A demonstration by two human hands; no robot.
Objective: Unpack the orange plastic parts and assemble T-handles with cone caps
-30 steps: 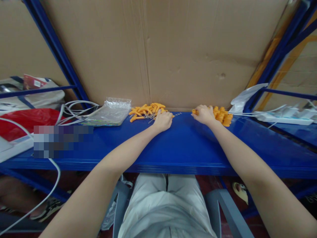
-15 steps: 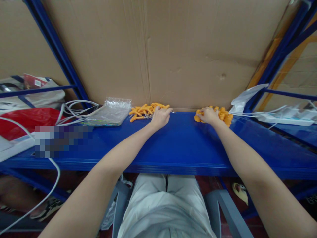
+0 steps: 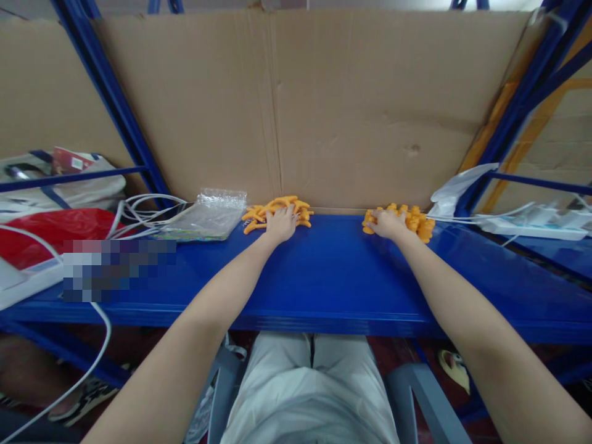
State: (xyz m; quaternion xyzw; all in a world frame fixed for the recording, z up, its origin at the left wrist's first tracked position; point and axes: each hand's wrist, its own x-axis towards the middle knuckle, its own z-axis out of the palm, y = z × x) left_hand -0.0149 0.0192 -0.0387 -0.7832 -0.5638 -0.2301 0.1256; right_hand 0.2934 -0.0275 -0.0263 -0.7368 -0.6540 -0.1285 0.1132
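Two heaps of small orange plastic pieces lie at the back of the blue shelf [image 3: 333, 271], against the cardboard wall. My left hand [image 3: 280, 224] rests palm down on the left heap [image 3: 259, 216], fingers spread over the pieces and small metal chains. My right hand [image 3: 387, 223] lies flat against the right heap [image 3: 419, 221], its fingers pressed onto the pieces. Neither hand lifts anything that I can see.
A clear plastic bag [image 3: 208, 213] lies left of the left heap, beside coiled white cables [image 3: 139, 206]. A red bag [image 3: 50, 228] sits far left. White plastic [image 3: 457, 185] and a power strip [image 3: 531, 223] are at the right. Blue posts frame the cardboard backing [image 3: 324, 105].
Both hands pushed toward the back wall. The left heap has been gathered tighter and further left, with the loose chains swept in. The right hand slid onto the right heap.
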